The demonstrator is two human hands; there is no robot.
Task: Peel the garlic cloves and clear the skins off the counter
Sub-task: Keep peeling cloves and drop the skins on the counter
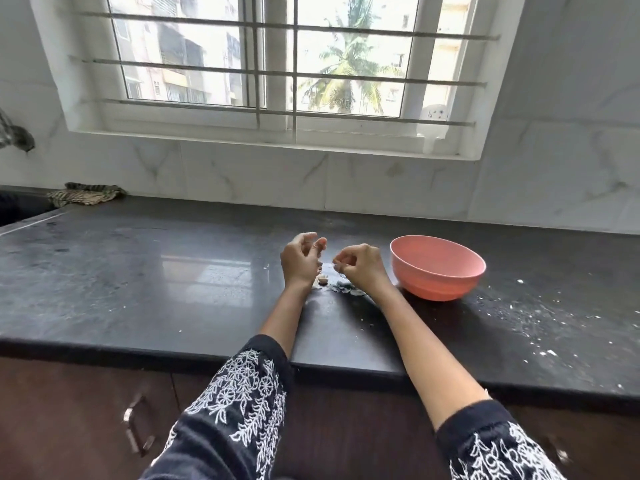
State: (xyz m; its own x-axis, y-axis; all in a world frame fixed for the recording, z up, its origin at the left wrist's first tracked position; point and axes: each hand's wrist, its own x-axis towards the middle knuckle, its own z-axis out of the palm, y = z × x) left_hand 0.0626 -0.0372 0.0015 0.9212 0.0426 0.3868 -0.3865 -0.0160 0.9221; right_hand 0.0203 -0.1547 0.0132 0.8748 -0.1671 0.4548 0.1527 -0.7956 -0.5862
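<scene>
My right hand [360, 271] pinches something small, likely a bit of skin, fingers curled. My left hand [301, 261] hovers loosely curled, holding nothing I can see. A clove [322, 280] lies on the tabletop [138, 271] just below my left hand, skins [346, 289] beside it, bowl [438, 268] right.

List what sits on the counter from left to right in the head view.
Striped cloth → left hand → garlic clove → right hand → pink bowl → white crumbs.
</scene>
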